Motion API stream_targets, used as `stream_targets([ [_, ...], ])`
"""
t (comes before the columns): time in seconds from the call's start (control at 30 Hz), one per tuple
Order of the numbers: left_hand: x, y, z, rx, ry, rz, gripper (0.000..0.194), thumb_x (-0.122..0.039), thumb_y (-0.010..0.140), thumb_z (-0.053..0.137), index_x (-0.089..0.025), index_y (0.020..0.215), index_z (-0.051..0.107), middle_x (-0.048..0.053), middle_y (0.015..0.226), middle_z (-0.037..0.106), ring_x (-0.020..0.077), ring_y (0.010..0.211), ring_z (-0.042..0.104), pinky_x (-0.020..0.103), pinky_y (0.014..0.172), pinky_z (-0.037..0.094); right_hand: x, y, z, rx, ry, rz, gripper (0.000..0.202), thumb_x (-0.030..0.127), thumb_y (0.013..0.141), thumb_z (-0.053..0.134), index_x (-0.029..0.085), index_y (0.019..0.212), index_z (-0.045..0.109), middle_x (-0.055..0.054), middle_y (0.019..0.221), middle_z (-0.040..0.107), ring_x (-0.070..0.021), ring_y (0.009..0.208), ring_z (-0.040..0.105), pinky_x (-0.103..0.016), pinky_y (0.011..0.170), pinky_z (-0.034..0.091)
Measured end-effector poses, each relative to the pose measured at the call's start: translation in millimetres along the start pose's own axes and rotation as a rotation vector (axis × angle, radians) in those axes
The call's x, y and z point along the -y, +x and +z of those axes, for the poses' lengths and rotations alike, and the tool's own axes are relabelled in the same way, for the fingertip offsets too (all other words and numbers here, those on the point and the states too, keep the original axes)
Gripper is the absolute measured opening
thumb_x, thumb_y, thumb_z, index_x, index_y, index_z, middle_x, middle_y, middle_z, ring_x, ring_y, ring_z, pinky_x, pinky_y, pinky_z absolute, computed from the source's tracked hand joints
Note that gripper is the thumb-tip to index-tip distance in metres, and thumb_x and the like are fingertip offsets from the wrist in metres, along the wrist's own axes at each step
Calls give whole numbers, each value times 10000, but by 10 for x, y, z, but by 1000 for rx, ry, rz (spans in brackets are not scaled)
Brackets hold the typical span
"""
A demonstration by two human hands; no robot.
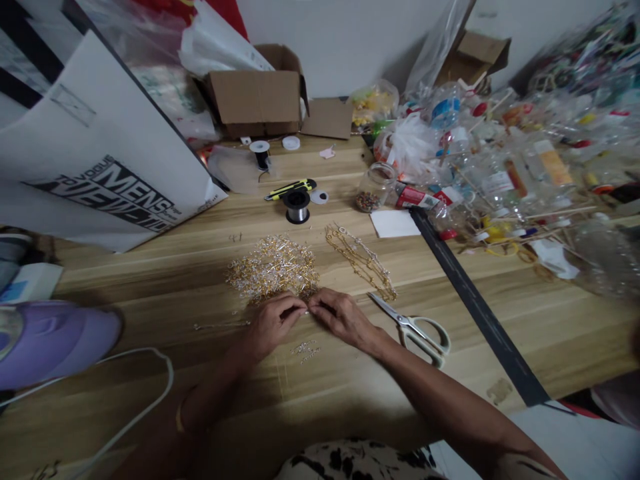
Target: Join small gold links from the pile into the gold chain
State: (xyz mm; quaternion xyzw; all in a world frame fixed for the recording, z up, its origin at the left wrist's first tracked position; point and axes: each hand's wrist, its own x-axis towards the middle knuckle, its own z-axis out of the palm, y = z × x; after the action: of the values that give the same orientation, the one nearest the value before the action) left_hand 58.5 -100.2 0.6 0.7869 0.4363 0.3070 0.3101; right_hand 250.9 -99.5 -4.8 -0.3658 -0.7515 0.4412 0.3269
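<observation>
A pale wall (335,40) stands behind the wood-grain table (165,287) you are working at, with plastic bottles (500,180) crowded along its far right part. Your fingertips meet at the near edge of the pile of gold and clear beaded pieces (275,267). On your left hand (271,325), thumb and forefinger are drawn into a narrow pinch, the back of the hand turned up; your right hand (345,319) mirrors it from the other side, its fingers pinched just as narrowly. Whatever sits between them is too small to tell. Your wrists are low, and both forearms slant inward from the near side, the left with a thin bracelet (180,417). Just nearer you than the fingertips lies a small silvery cluster (305,349). Looped beaded strands (360,263) lie beyond your right hand, open scissors (410,325) beside that forearm, and a wire spool (298,208) past the pile.
</observation>
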Motion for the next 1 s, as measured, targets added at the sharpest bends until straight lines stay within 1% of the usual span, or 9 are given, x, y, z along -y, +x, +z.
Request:
stream_targets([
  [0.13, 22, 9, 10, 3, -19, 15, 120, -139, 838, 569, -160, 763, 660, 26, 739, 673, 132, 685, 618, 229, 663, 479, 0, 12, -15, 17, 26, 19, 133, 200, 920, 495, 153, 835, 585, -22, 790, 571, -133, 721, 519, -228, 671, 385],
  [0.33, 32, 2, 22, -6, -27, 27, 117, -124, 828, 562, -155, 769, 658, 30, 737, 668, 131, 680, 612, 225, 649, 472, 5, 21, -36, 69, 83, 85, 136, 209, 917, 493, 144, 824, 568, -1, 749, 532, -119, 683, 466, -220, 629, 342],
  [0.47, 25, 4, 15, -7, -21, 36, 117, -115, 823, 560, -153, 775, 659, 38, 744, 668, 137, 693, 614, 232, 650, 474, 1, 17, -53, 101, 130, 118, 146, 234, 921, 488, 146, 836, 567, 7, 742, 512, -116, 680, 441, -219, 613, 321],
  [0.67, 26, 6, 36, -57, -56, 32, 113, -99, 793, 579, -157, 761, 671, 33, 730, 695, 132, 669, 633, 229, 653, 491, -2, 18, -68, 129, 218, 145, 193, 299, 927, 492, 144, 849, 576, 2, 758, 510, -120, 703, 435, -228, 630, 319],
  [0.77, 31, -5, 54, -68, -84, -10, 103, -108, 778, 587, -160, 745, 670, 27, 709, 697, 128, 649, 635, 219, 631, 490, 0, 25, -65, 124, 278, 163, 215, 325, 918, 511, 143, 823, 573, 3, 755, 502, -120, 707, 432, -233, 641, 319],
  [0.9, 38, -29, 80, -56, -138, -132, 78, -134, 759, 595, -156, 741, 668, 25, 674, 688, 128, 617, 629, 212, 588, 485, -4, 38, -60, 121, 331, 187, 222, 336, 902, 535, 140, 806, 573, 4, 744, 485, -119, 696, 416, -238, 637, 310],
  [1.0, 31, -37, 94, -60, -201, -211, 64, -148, 751, 596, -154, 761, 659, 25, 695, 686, 125, 624, 630, 212, 598, 494, -2, 47, -64, 126, 356, 203, 227, 345, 893, 540, 138, 806, 573, 2, 740, 484, -119, 689, 408, -238, 623, 301],
])
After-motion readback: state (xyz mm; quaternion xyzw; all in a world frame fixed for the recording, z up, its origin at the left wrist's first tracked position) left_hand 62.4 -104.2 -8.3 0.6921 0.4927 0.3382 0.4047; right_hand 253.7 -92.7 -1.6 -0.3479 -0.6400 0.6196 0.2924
